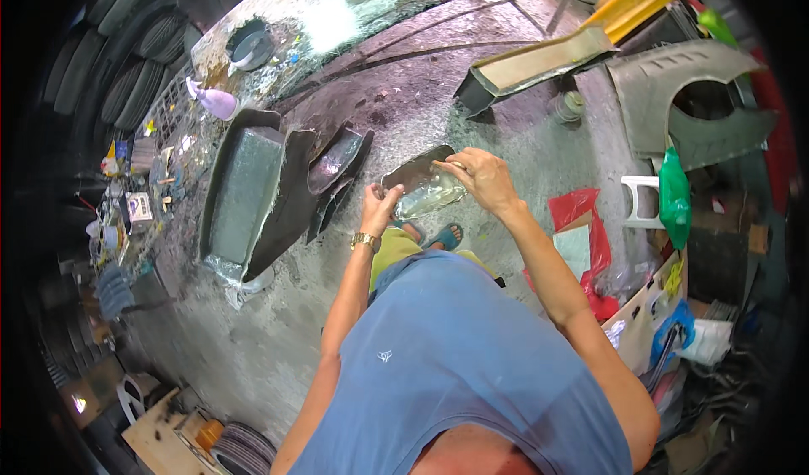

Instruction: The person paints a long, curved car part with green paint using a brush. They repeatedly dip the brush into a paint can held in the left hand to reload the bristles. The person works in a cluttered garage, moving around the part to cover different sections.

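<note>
In front of my waist I hold a dark, shallow moulded piece, its near side lined with shiny, wrinkled clear film. My left hand, a gold watch on its wrist, grips the piece's left edge with the thumb on top. At the upper right edge, my right hand is closed in a pinch. Its fingertips partly hide whether they hold the film or the rim. Just left of the piece stands a small dark trough-shaped part, apart from my hands.
A larger dark trough stands at left, near a cluttered bench with a purple spray bottle. A long trough part lies beyond my right hand. Right are a fender-like panel, white stool and red plastic bag.
</note>
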A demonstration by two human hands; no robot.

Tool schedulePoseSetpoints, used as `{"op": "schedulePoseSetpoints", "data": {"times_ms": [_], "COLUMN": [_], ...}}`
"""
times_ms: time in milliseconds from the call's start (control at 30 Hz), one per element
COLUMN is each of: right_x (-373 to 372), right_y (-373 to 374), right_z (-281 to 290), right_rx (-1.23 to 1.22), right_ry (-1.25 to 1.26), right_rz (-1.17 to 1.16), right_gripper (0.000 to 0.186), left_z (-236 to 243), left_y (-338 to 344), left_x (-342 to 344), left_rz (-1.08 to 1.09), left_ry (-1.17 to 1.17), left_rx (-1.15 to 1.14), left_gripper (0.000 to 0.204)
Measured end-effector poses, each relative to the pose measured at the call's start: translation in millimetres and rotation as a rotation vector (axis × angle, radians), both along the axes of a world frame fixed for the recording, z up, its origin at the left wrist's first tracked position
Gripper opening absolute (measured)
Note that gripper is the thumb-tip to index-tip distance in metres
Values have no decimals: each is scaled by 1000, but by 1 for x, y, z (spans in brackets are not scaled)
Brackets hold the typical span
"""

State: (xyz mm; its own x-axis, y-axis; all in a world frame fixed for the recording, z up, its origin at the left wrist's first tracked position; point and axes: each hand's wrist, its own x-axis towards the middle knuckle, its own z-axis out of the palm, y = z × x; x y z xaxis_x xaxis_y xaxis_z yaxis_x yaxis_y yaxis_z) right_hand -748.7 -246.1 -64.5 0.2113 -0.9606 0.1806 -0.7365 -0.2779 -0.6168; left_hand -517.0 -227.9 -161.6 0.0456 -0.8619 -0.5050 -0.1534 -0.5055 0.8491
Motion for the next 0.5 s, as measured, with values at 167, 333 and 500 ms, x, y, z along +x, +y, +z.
{"op": "schedulePoseSetpoints", "data": {"times_ms": [167, 333, 500], "right_x": [-6, 2, 19], "right_y": [-34, -55, -73], "right_z": [-27, -61, -59], "right_rx": [14, 39, 226], "right_ry": [-49, -114, -233], "right_rz": [62, 18, -71], "right_gripper": [17, 17, 19], "left_z": [20, 51, 14], "left_y": [-29, -57, -79], "left_x": [-12, -18, -16], "left_rz": [32, 58, 133], "left_ry": [-336, -357, -373], "left_rx": [-176, -70, -113], "left_gripper": [67, 68, 66]}}
